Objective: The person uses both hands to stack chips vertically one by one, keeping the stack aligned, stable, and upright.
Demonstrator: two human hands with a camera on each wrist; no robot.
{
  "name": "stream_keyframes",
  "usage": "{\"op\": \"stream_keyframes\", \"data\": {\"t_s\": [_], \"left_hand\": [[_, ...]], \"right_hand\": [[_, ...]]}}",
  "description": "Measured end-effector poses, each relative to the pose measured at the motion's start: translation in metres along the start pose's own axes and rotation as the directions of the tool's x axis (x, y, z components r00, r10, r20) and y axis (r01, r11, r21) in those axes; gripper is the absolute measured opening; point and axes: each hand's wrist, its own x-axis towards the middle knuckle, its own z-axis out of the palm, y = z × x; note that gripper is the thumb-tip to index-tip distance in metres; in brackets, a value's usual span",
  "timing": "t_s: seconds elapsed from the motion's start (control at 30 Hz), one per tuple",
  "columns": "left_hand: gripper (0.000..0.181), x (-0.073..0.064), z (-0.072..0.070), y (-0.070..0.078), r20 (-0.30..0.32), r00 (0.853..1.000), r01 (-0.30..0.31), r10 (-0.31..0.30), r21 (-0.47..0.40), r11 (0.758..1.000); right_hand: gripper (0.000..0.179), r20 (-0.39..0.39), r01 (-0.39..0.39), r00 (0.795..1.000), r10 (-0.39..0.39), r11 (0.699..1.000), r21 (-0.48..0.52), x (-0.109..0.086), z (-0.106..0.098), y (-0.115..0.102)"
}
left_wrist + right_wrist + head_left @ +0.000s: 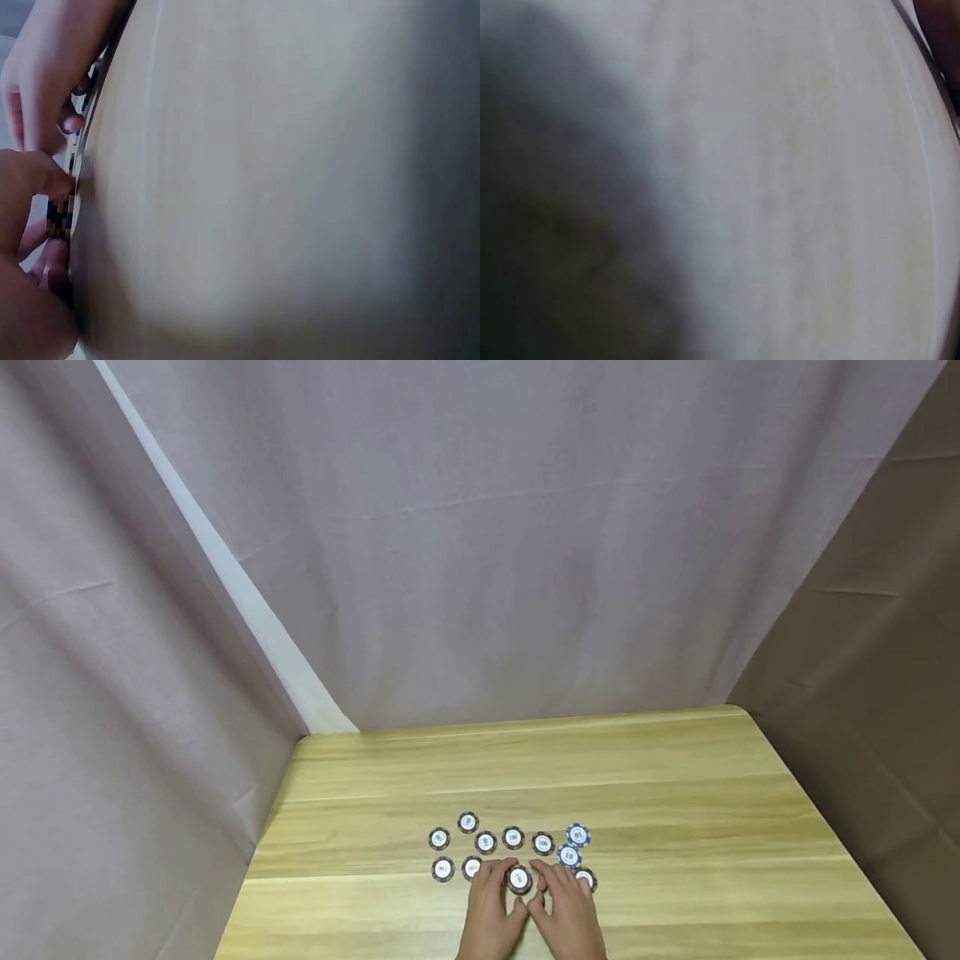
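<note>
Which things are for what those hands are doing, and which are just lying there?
Seems part of the job:
left hand
right hand
stack of black chips between the hands

Just around, as far as I can tell:
loose black chips, maybe for use later
blue chips, maybe too
wooden table
curtain behind

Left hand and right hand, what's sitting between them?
A stack of dark chips sits between the left hand and the right hand; the head view shows it.
</note>
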Motion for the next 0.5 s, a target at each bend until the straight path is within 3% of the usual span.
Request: {"op": "stream_keyframes", "data": {"t_s": [0.17, 0.27, 0.4, 0.5], "left_hand": [[0.050, -0.003, 0.006, 0.001, -0.083, 0.996, 0.033, -0.030, 0.035, 0.999], [0.049, -0.003, 0.007, 0.000, -0.100, 0.993, 0.070, -0.066, 0.037, 0.997], [0.048, -0.002, 0.008, -0.001, -0.077, 0.993, 0.089, -0.089, 0.007, 0.996], [0.047, 0.000, 0.009, -0.001, -0.067, 0.995, 0.078, -0.079, -0.016, 0.997]], "right_hand": [[0.045, -0.151, -0.048, 0.986, 0.069, 0.989, 0.140, -0.003, 0.001, -0.002], [0.044, -0.217, -0.075, 0.969, 0.118, 0.977, 0.199, -0.002, 0.000, -0.005], [0.037, -0.236, -0.161, 0.954, 0.183, 0.981, 0.108, 0.001, -0.006, -0.005], [0.039, -0.172, -0.266, 0.951, 0.259, 0.964, -0.018, 0.005, -0.012, -0.004]]}}
